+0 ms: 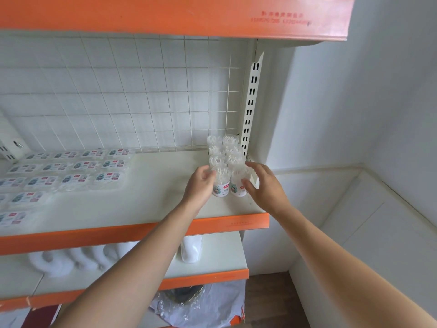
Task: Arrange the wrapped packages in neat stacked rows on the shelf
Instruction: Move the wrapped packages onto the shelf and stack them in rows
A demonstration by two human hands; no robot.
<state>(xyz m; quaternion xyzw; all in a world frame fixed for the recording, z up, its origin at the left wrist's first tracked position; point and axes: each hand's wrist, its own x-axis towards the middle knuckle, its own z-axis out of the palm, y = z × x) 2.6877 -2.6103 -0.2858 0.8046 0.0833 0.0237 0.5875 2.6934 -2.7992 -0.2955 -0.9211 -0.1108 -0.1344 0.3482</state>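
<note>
At the shelf's [165,200] right end, the left hand [201,183] curls its fingers against the front packages [222,185]. The right hand's [262,183] spread fingers flank them, seemingly touching, to square the double row.

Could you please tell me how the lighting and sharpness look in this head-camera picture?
Head view: soft, even light with only faint shadows; the clear tubs wash out against the white shelf; the flat packages at the left and the white items on the lower shelf are blurred; wide-angle distortion slants the orange edge.
</note>
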